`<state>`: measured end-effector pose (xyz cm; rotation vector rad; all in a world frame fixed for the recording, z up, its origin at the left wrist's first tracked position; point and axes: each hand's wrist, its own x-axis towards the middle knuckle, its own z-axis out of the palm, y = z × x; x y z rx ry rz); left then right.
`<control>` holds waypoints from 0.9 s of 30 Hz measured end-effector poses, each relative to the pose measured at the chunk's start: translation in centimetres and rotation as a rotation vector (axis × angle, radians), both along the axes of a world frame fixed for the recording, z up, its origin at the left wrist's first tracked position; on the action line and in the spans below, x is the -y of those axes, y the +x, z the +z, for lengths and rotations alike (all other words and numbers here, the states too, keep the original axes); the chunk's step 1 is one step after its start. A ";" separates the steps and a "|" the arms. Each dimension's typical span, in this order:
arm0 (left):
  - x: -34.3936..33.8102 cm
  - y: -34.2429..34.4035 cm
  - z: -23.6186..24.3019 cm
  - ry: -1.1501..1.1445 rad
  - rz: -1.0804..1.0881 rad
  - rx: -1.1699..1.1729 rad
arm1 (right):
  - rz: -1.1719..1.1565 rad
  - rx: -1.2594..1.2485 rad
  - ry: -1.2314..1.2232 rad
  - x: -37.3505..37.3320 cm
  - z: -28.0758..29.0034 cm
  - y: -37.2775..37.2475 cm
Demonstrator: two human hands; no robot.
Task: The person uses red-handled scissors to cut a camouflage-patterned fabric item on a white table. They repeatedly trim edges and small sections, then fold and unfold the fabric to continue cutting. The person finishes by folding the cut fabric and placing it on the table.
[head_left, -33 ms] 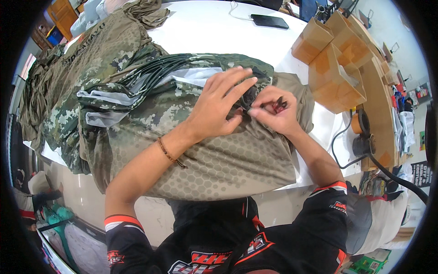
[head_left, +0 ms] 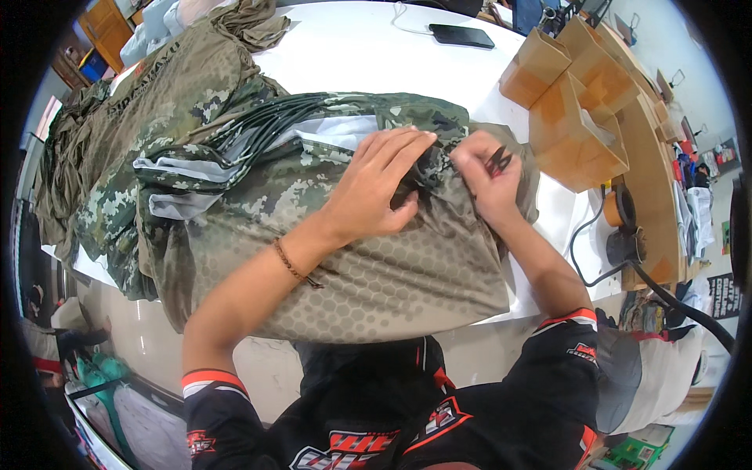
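My left hand point(head_left: 376, 184) rests on a camouflage garment point(head_left: 278, 180), fingers stretched and slightly bent, thumb apart. My right hand point(head_left: 486, 176), just right of it, holds small black snips point(head_left: 498, 161) in curled fingers, with thumb and forefinger at a gathered, dark part of the cloth point(head_left: 435, 168). Dark green cords or strips point(head_left: 270, 113) lie across the garment beside pale lining point(head_left: 329, 125). The garment's tan honeycomb-patterned part point(head_left: 376, 290) lies over the front table edge.
More olive printed garments point(head_left: 133, 102) are heaped at the left of the white table point(head_left: 345, 39). At the back lie a phone point(head_left: 460, 36) and cable. At the right stand cardboard boxes point(head_left: 580, 125), a tape roll point(head_left: 619, 211) and a thick black cable point(head_left: 674, 294).
My right hand has moved right and slightly up, away from my left hand, turning the snips with it. My left hand has shifted slightly down, its fingertips lower on the cloth.
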<state>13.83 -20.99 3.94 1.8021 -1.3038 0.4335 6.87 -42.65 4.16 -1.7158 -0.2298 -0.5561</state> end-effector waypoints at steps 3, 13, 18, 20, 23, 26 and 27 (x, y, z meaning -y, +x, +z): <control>-0.2 0.0 0.0 0.016 -0.047 -0.108 | -0.305 -0.116 0.134 1.7 -0.7 1.7; -0.1 1.3 -0.8 -0.164 -0.122 -0.333 | -0.354 -0.077 -0.256 1.2 -0.4 1.8; -0.1 1.8 -1.6 -0.145 -0.159 -0.604 | -0.164 0.330 -0.586 0.3 -0.3 1.0; -0.3 2.0 -1.8 -0.155 -0.157 -0.662 | -0.156 0.328 -0.597 0.1 -0.1 0.9; -0.2 2.0 -1.7 -0.224 -0.120 -0.678 | -0.159 0.337 -0.598 -0.2 0.3 1.0; 0.0 1.8 -1.3 -0.242 -0.044 -0.596 | -0.157 0.316 -0.593 0.1 -0.1 1.0; -0.1 1.9 -1.2 -0.221 -0.026 -0.531 | -0.158 0.306 -0.589 0.1 -0.2 1.0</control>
